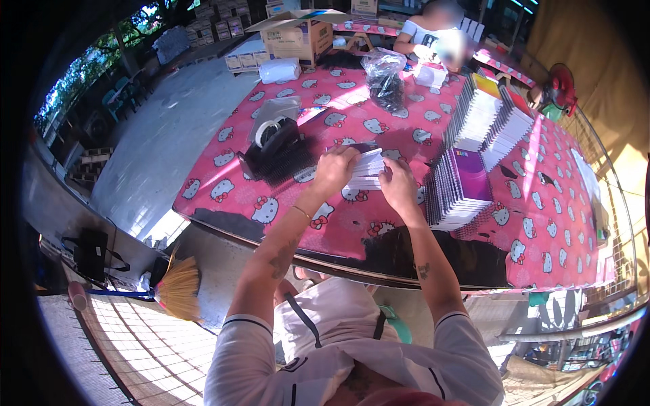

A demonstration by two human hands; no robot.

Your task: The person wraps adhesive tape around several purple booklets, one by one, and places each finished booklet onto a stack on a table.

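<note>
Over the middle of the table, a small block of white notebook pages point(367, 166) lies between my two hands, a dark purple piece showing at its far edge. My left hand point(336, 170) is closed on the block's left side, thumb inward. On its right side my right hand point(398, 184) grips the pages, which look slightly fanned there. Left of my left hand is a pile of black binding coils point(284, 166), next to a black tape dispenser point(276, 135) with a pale roll. To the right of my right hand stand stacks of spiral notebooks point(468, 183), the nearest with a purple cover.
A pink patterned cloth point(372, 126) with worn black patches covers the table. Farther back are a clear plastic bag point(384, 84) of dark pieces, an open cardboard box point(298, 42) and a seated person point(433, 37) handling paper. A broom point(177, 291) lies at the lower left.
</note>
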